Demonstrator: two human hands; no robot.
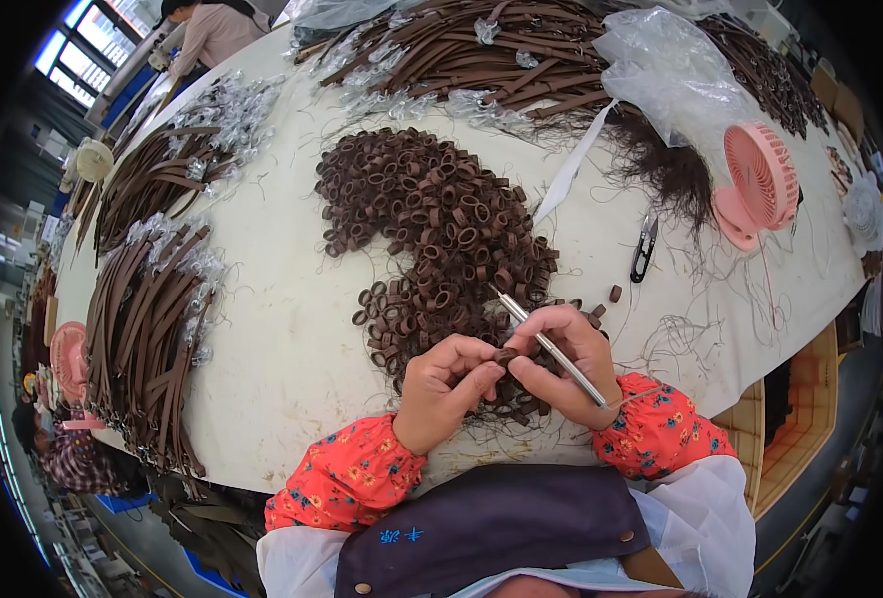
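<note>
Between my two hands, just over the near end of a pile, is a small brown leather strap loop [505,355]. The thumb and fingers of my left hand [443,391] pinch it from the left. My right hand [573,365] meets it from the right with thumb and fingertip, while a slim silver pen-shaped tool [573,371] lies across that hand. The tool's thin tip points away from me over the pile, apart from the loop. The heap of similar brown loops [441,211] stretches from my hands toward the table's middle.
Black thread snips [645,250] and a pink fan [757,181] sit on the pale table [272,329] to the right, among loose threads. Brown straps [140,344] lie bundled at left and more at the far side, beside clear plastic [666,75]. A person [214,40] sits far left.
</note>
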